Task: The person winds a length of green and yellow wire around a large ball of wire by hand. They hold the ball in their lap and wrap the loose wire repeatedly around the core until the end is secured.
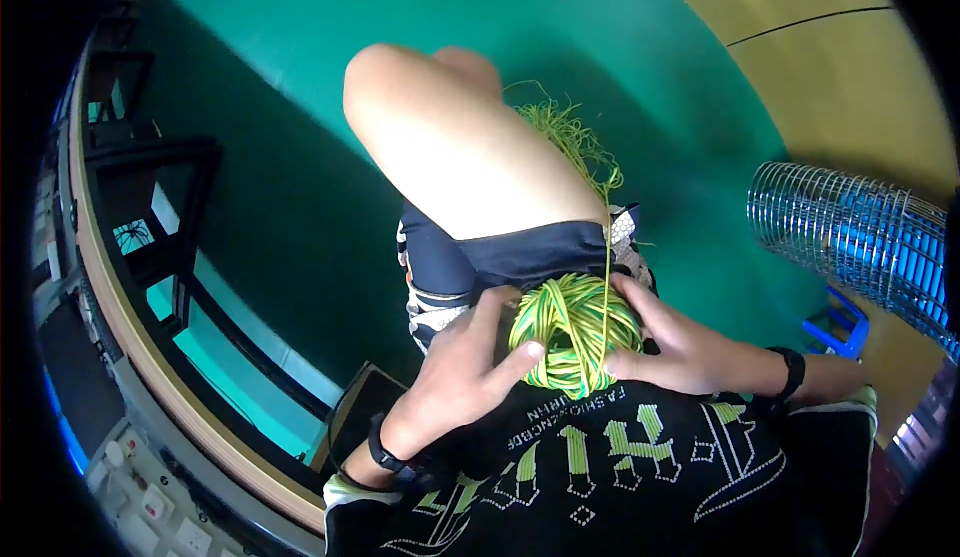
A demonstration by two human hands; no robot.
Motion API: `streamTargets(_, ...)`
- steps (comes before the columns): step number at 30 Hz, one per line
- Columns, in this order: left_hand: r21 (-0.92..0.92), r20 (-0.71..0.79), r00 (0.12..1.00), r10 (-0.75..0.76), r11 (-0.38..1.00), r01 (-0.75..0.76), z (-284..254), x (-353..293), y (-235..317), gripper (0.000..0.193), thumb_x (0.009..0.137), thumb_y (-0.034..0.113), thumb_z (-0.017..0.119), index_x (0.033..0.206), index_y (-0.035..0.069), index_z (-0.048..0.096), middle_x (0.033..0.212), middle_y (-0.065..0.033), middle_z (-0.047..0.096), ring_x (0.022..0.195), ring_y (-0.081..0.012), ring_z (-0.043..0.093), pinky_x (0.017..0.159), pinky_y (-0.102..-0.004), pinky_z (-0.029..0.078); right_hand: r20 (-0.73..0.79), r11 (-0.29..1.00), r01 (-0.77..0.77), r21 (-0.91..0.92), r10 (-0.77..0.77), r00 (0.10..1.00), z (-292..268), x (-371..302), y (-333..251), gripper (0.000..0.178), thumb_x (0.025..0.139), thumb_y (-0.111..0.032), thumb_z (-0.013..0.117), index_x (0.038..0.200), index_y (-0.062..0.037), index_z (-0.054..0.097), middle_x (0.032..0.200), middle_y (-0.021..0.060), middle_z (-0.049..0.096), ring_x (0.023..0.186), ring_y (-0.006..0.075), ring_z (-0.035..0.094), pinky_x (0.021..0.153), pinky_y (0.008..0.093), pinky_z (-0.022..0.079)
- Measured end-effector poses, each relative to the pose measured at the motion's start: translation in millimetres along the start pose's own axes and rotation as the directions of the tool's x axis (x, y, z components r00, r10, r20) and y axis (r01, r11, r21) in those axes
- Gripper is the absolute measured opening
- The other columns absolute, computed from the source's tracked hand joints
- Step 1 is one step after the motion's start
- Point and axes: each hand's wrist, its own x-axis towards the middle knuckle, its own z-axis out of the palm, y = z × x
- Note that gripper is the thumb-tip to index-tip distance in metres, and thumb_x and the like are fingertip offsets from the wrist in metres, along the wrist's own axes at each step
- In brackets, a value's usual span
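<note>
A round bundle of green-and-yellow striped wire (572, 319) rests in my lap against the black shirt, with a dark hollow near its middle. My left hand (455, 369) is curled round its left side, the thumb lying on the lower front. From the right, my right hand (685, 347) cups the other side, its thumb near the lower edge and its fingers at the top. One strand of wire (608, 242) runs up from the bundle past my bare thigh. It leads to a loose, tangled heap of the same wire (568, 142) beyond my leg, partly hidden by it.
A metal wire cage (850, 217) with blue slats inside stands at the right, beside a blue plastic frame (840, 327). Along the left runs a table with a tan edge (140, 327); sockets (190, 535) show at lower left. The floor (260, 17) is green.
</note>
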Motion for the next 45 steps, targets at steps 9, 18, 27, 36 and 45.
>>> streamTargets(9, -0.055, 0.072, 0.991, 0.114, 0.992, -0.110, 3, 14, 15, 0.091, 0.089, 0.050, 0.073, 0.144, -0.009, 0.029, 0.134, -0.0351, 0.049, 0.123, -0.0453, 0.056, 0.102, -0.0477, 0.046, -0.119, 0.849, 0.270, -0.455, -0.358, 0.926, 9, -3, -2, 0.106, 0.082, -0.042, 0.082, 0.146, 0.0140, 0.018, 0.140, 0.0362, 0.042, 0.124, 0.0464, 0.054, 0.105, 0.0464, 0.046)
streamTargets(18, 0.046, 0.030, 0.985, 0.172, 0.984, -0.173, -11, 24, 32, 0.085, 0.077, 0.038, 0.084, 0.145, 0.006, 0.044, 0.119, -0.0206, 0.050, 0.115, -0.0368, 0.056, 0.101, -0.0419, 0.046, -0.129, 0.960, 0.272, 0.061, -0.263, 0.956, -12, 16, 18, 0.073, 0.098, -0.015, 0.063, 0.159, -0.0045, 0.024, 0.132, 0.0099, 0.043, 0.108, 0.0171, 0.050, 0.093, 0.0282, 0.046)
streamTargets(27, 0.258, 0.161, 0.950, 0.269, 0.917, -0.303, -5, 33, 33, 0.092, 0.072, 0.049, 0.086, 0.141, 0.004, 0.046, 0.111, -0.0201, 0.048, 0.103, -0.0352, 0.051, 0.093, -0.0429, 0.047, -0.269, 0.901, 0.434, -0.028, -0.425, 0.865, -11, 41, -13, 0.026, 0.098, -0.005, 0.058, 0.121, -0.0015, 0.070, 0.098, 0.0028, 0.056, 0.088, 0.0092, 0.051, 0.083, 0.0241, 0.044)
streamTargets(36, 0.075, 0.059, 0.924, 0.378, 0.921, -0.382, -1, 23, 20, 0.099, 0.065, 0.025, 0.093, 0.144, 0.005, 0.037, 0.133, -0.0220, 0.047, 0.122, -0.0400, 0.048, 0.106, -0.0436, 0.042, -0.292, 0.969, 0.239, 0.069, -0.210, 0.933, -9, 52, 6, 0.018, 0.095, -0.016, 0.070, 0.091, -0.0004, 0.063, 0.084, 0.0010, 0.061, 0.073, 0.0055, 0.057, 0.064, 0.0231, 0.046)
streamTargets(45, -0.229, 0.110, 0.920, 0.377, 0.910, -0.346, -3, 7, -1, 0.093, 0.066, 0.005, 0.086, 0.146, 0.011, 0.038, 0.149, -0.0213, 0.036, 0.142, -0.0372, 0.036, 0.117, -0.0451, 0.031, 0.019, 0.982, -0.182, 0.049, 0.181, 0.983, -11, 22, -2, 0.039, 0.105, -0.036, 0.051, 0.113, 0.0016, 0.059, 0.081, 0.0105, 0.064, 0.067, 0.0140, 0.060, 0.064, 0.0313, 0.050)
